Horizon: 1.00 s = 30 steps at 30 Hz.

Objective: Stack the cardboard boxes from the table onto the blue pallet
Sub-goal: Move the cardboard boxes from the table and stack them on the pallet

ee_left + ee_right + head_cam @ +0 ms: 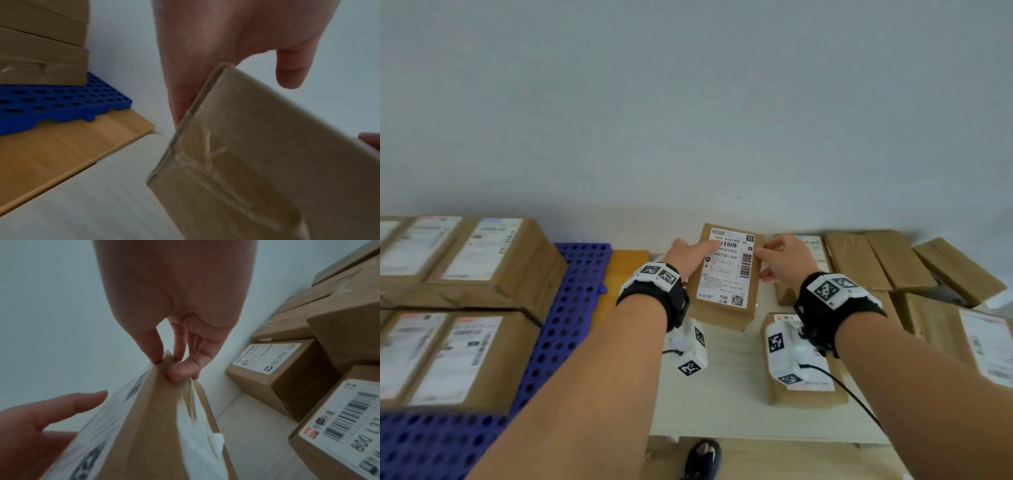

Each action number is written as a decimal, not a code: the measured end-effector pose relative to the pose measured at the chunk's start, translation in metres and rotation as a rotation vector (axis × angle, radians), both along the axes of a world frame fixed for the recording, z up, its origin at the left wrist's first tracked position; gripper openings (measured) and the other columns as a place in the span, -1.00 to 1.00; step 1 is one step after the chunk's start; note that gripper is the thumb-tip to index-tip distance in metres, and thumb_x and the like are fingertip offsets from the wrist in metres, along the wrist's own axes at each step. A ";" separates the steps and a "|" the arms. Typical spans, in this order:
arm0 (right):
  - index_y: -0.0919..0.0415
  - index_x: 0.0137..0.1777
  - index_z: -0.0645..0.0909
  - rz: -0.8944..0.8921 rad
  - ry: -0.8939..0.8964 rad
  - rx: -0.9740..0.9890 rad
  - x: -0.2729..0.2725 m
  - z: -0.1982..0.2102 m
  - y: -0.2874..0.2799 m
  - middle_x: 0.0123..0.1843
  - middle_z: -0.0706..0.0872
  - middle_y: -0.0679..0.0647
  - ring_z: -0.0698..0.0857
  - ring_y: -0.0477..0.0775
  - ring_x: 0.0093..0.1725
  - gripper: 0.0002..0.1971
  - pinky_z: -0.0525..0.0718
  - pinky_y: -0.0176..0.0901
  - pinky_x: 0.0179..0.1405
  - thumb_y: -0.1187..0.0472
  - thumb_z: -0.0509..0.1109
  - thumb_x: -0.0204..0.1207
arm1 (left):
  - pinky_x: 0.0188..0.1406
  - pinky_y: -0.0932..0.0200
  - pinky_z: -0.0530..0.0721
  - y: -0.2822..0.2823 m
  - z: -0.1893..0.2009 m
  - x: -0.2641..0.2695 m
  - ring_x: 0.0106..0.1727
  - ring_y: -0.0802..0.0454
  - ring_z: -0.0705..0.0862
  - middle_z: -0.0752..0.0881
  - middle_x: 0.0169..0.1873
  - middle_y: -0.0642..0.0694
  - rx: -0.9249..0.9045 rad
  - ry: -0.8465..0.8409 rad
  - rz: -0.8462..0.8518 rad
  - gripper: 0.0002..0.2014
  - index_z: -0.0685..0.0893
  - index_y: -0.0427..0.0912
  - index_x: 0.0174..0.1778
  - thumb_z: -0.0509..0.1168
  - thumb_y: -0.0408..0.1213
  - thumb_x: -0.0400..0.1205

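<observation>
I hold a cardboard box (726,274) with a white shipping label between both hands, over the back of the pale table (722,394). My left hand (688,255) grips its left side, thumb on the label. My right hand (774,263) pinches its right edge. In the left wrist view the fingers (185,97) lie along the box (267,162) side. The right wrist view shows my fingertips (180,369) pinching the box (154,426) corner. The blue pallet (571,308) lies to the left, bearing several stacked boxes (493,260).
Several more cardboard boxes (876,260) crowd the table's right side, and one box (804,387) lies under my right wrist. A yellow-brown board (623,274) sits between pallet and table. A grey wall (688,102) stands right behind. A sandalled foot (703,457) shows below the table edge.
</observation>
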State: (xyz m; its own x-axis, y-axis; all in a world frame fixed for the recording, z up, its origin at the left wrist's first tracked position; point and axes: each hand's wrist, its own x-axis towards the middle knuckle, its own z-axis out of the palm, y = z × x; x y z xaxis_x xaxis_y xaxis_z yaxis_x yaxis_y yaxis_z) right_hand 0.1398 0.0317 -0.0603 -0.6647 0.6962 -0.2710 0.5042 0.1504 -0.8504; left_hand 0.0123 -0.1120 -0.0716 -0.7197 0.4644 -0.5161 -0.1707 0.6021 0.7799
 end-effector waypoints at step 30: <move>0.30 0.26 0.55 0.271 0.005 -0.124 -0.038 0.077 -0.286 0.08 0.76 0.27 0.82 0.29 -0.08 -0.42 0.83 0.10 -0.14 -0.26 0.23 0.60 | 0.34 -0.19 0.64 -0.317 0.075 -0.016 0.12 -0.26 0.79 0.84 0.01 -0.20 0.316 -0.012 0.119 -0.50 0.77 -0.21 0.19 0.35 0.14 0.57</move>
State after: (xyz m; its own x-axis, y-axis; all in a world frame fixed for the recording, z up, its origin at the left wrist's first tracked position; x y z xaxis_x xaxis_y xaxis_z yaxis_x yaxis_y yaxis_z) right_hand 0.1022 -0.2544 0.0164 -0.8237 0.4546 -0.3388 0.4552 0.1740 -0.8732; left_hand -0.0040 -0.4290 0.0039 -0.7735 0.5154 -0.3689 -0.2357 0.3064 0.9223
